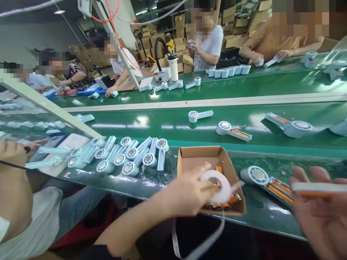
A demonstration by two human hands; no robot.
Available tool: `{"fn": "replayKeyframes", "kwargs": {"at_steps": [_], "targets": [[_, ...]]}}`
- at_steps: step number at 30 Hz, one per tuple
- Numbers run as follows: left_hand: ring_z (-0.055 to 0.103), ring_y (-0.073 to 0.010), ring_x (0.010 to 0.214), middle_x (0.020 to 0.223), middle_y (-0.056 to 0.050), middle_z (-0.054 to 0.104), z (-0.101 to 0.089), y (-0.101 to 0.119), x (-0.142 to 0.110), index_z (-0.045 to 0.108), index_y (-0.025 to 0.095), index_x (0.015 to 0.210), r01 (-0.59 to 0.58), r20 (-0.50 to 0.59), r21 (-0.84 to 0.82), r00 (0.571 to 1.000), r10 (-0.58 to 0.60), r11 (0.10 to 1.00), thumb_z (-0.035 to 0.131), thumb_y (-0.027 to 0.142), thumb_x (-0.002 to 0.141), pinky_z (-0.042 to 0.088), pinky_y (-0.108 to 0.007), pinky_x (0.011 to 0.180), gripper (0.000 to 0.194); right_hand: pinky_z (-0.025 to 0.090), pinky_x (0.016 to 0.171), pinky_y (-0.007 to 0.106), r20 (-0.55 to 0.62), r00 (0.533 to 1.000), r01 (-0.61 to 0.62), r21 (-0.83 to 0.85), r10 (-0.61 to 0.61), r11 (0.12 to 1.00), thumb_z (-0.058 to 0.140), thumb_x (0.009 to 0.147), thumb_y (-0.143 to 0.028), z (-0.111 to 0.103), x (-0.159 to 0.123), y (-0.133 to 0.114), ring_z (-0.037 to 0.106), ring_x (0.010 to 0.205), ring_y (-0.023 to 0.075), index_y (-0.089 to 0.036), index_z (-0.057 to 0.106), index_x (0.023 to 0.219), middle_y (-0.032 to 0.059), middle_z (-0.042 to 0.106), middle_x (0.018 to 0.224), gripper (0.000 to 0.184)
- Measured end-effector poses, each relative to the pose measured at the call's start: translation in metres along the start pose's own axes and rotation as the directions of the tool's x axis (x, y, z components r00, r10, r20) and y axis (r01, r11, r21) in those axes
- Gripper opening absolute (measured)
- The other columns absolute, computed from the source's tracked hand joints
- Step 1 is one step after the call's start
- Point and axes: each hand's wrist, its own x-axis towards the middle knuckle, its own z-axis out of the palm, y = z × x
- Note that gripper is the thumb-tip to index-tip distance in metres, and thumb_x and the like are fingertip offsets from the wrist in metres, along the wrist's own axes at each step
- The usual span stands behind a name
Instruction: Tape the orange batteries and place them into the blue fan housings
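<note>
My left hand [191,191] is closed on a roll of white tape [226,189], held above a cardboard box [187,157]. A loose length of tape hangs down from the roll below the table edge. Inside the box lie several orange batteries [217,206] with thin wires, partly hidden by the roll. At the right edge my right hand [317,220] holds a long narrow white-and-orange piece [322,188] across its fingers; the far end is out of view. Between the hands rests a light-blue handheld fan [256,176], its handle open with orange batteries inside.
Several fan bodies [130,168] stand grouped left of the box. A green conveyor belt [162,124] runs behind, carrying more fans [225,127]. A slanted post [54,108] crosses at left. A co-worker's arm [13,180] is close on the left; other people work opposite.
</note>
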Motion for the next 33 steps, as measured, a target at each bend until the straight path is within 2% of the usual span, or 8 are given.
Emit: {"fn": "replayKeyframes", "kwargs": {"at_steps": [3, 5, 9, 12, 20, 27, 29, 33], "targets": [[0.074, -0.0213, 0.125, 0.112, -0.003, 0.084, -0.011, -0.075, 0.030, 0.082, 0.022, 0.105, 0.216, 0.123, -0.176, 0.973, -0.197, 0.960, 0.063, 0.039, 0.106, 0.053, -0.033, 0.119, 0.025, 0.063, 0.107, 0.056, 0.026, 0.998, -0.046, -0.120, 0.049, 0.992, 0.093, 0.066, -0.060, -0.017, -0.011, 0.010, 0.071, 0.130, 0.0416, -0.051, 0.082, 0.092, 0.0070, 0.083, 0.125, 0.030], [0.070, -0.0189, 0.129, 0.126, -0.003, 0.081, -0.014, -0.128, 0.065, 0.081, 0.025, 0.116, 0.476, 0.137, -0.075, 0.875, -0.464, 0.876, 0.056, 0.037, 0.110, 0.052, -0.030, 0.117, 0.028, 0.070, 0.091, 0.057, 0.107, 0.992, -0.050, -0.160, 0.068, 0.986, 0.098, 0.061, -0.056, -0.022, -0.012, 0.012, 0.081, 0.106, 0.0430, -0.044, 0.082, 0.107, 0.0102, 0.086, 0.102, 0.050], [0.044, -0.0396, 0.156, 0.164, -0.016, 0.055, -0.009, -0.216, 0.146, 0.069, 0.020, 0.140, 0.676, 0.081, 0.123, 0.723, -0.686, 0.727, 0.054, 0.033, 0.109, 0.044, -0.062, 0.123, 0.037, 0.073, 0.069, 0.047, 0.266, 0.961, 0.113, -0.139, -0.073, 0.984, 0.101, 0.065, -0.046, -0.017, 0.000, -0.001, 0.085, 0.078, 0.0364, -0.036, 0.079, 0.110, 0.0043, 0.085, 0.080, 0.051], [0.054, -0.0376, 0.146, 0.152, -0.016, 0.063, -0.002, -0.258, 0.184, 0.070, 0.020, 0.134, 0.679, 0.171, 0.209, 0.683, -0.710, 0.703, 0.064, 0.035, 0.105, 0.052, -0.064, 0.114, 0.033, 0.072, 0.061, 0.044, 0.298, 0.938, 0.231, -0.155, -0.177, 0.961, 0.099, 0.070, -0.045, -0.011, 0.011, -0.014, 0.084, 0.074, 0.0356, -0.034, 0.079, 0.108, 0.0044, 0.085, 0.082, 0.045], [0.060, -0.0316, 0.131, 0.135, -0.012, 0.068, 0.007, -0.292, 0.167, 0.076, 0.020, 0.108, 0.500, 0.360, 0.258, 0.744, -0.562, 0.827, 0.076, 0.034, 0.094, 0.055, -0.049, 0.106, 0.019, 0.072, 0.060, 0.039, 0.432, 0.845, 0.402, -0.124, -0.315, 0.907, 0.101, 0.070, -0.042, 0.023, 0.062, -0.048, 0.085, 0.075, 0.0311, -0.029, 0.080, 0.107, 0.0059, 0.086, 0.083, 0.045], [0.068, -0.0292, 0.113, 0.113, -0.008, 0.080, 0.008, -0.301, 0.155, 0.081, 0.028, 0.088, 0.492, 0.464, 0.204, 0.713, -0.526, 0.847, 0.076, 0.029, 0.074, 0.054, -0.034, 0.094, 0.014, 0.066, 0.078, 0.040, 0.724, 0.662, 0.435, -0.162, -0.193, 0.886, 0.089, 0.080, -0.049, 0.156, 0.128, -0.013, 0.082, 0.084, 0.0248, -0.023, 0.073, 0.108, 0.0045, 0.084, 0.087, 0.041], [0.071, -0.0247, 0.106, 0.106, -0.002, 0.082, 0.002, -0.302, 0.161, 0.081, 0.030, 0.088, 0.498, 0.488, 0.178, 0.704, -0.516, 0.849, 0.074, 0.029, 0.076, 0.052, -0.029, 0.091, 0.013, 0.062, 0.081, 0.036, 0.788, 0.605, 0.559, -0.322, -0.111, 0.764, 0.082, 0.089, -0.048, 0.196, 0.143, 0.007, 0.080, 0.086, 0.0216, -0.022, 0.073, 0.114, 0.0051, 0.084, 0.093, 0.037], [0.073, -0.0236, 0.103, 0.103, -0.001, 0.083, -0.007, -0.299, 0.168, 0.080, 0.030, 0.096, 0.534, 0.468, 0.160, 0.700, -0.540, 0.830, 0.069, 0.032, 0.086, 0.051, -0.028, 0.087, 0.015, 0.053, 0.081, 0.028, 0.843, 0.532, 0.796, -0.529, 0.078, 0.295, 0.066, 0.105, -0.041, 0.246, 0.157, 0.037, 0.076, 0.096, 0.0190, -0.023, 0.068, 0.134, 0.0059, 0.083, 0.108, 0.034]]}}
